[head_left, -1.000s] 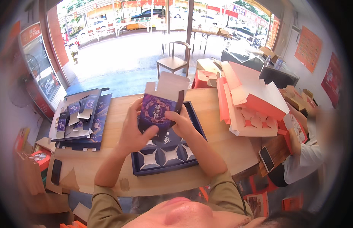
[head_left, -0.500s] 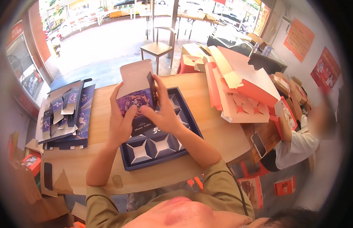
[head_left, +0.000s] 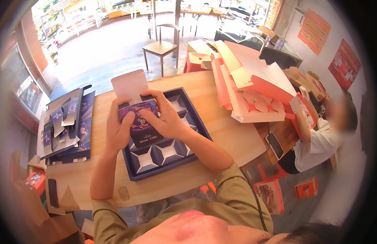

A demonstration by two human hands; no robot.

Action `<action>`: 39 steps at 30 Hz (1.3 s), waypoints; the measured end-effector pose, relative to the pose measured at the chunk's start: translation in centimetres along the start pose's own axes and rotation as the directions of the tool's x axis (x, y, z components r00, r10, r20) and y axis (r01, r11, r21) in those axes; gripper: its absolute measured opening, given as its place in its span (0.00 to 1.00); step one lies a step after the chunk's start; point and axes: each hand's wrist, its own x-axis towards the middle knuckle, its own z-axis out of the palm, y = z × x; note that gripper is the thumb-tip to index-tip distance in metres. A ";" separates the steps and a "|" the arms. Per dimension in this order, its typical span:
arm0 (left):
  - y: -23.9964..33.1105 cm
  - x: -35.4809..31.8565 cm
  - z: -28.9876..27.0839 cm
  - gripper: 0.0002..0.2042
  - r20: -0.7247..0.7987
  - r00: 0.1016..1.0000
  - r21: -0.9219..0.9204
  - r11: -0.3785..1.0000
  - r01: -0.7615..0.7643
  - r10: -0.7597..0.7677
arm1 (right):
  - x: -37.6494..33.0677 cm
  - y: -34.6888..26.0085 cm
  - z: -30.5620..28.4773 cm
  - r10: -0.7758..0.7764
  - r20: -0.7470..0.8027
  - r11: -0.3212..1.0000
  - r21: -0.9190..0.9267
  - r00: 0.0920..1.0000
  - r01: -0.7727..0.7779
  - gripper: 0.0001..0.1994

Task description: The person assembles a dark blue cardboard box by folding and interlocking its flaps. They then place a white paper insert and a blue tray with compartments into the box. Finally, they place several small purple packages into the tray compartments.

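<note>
Both my hands hold a small dark purple carton [head_left: 140, 124] with a coloured pattern on its front. Its pale top flap [head_left: 130, 83] stands up at the far end. My left hand [head_left: 118, 129] is closed round the left side, thumb on the front face. On the opposite side, my right hand [head_left: 166, 118] grips the carton, with its thumb on the front and its fingers bent over the far edge by a dark side flap. Beneath them lies a dark blue compartment tray [head_left: 154, 174] with pale-bottomed square cells. The carton and my hands hide part of it.
Flat dark blue and purple cartons [head_left: 70, 122] are piled at the table's left. Open orange-red boxes [head_left: 257, 87] crowd the right end. A phone [head_left: 53, 193] lies near left, another [head_left: 274, 145] at right. A co-worker [head_left: 318, 146] sits at right; a chair [head_left: 160, 48] stands beyond.
The view has shifted slightly. The carton's front now lies flatter, and my right fingers have moved from its side onto the far edge, over the side flap that stood up before.
</note>
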 end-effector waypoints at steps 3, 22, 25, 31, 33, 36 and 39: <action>0.1 0.6 -0.4 0.10 0.009 0.997 0.080 0.994 -0.071 0.071 | 0.1 0.4 -0.3 0.040 0.008 0.999 -0.022 0.999 -0.040 0.22; 0.6 1.0 -0.4 0.08 0.012 0.963 0.265 0.928 -0.263 0.270 | 0.0 -0.4 -0.4 0.030 0.007 1.000 -0.006 1.000 -0.030 0.20; 0.6 0.3 -0.6 0.08 -0.006 0.993 0.336 0.935 -0.111 0.120 | 0.0 0.7 -0.9 -0.050 0.009 0.984 -0.168 0.999 0.051 0.20; 0.0 0.3 -1.3 0.14 0.018 0.972 0.430 0.876 -0.220 0.236 | 0.3 0.5 -0.2 -0.158 -0.029 0.966 -0.212 0.987 0.148 0.23; -0.8 0.2 -1.5 0.12 0.025 0.978 0.381 0.902 -0.203 0.209 | 0.4 0.3 -0.4 -0.188 -0.020 0.954 -0.241 0.982 0.178 0.23; -1.6 0.5 -1.3 0.12 0.028 0.973 0.351 0.909 -0.223 0.228 | 0.3 -1.3 -1.3 -0.076 0.040 0.971 -0.222 0.996 0.083 0.21; -2.1 0.6 -1.6 0.13 0.047 0.973 0.365 0.902 -0.229 0.228 | 0.2 -1.6 -1.6 -0.068 0.046 0.974 -0.212 0.997 0.076 0.21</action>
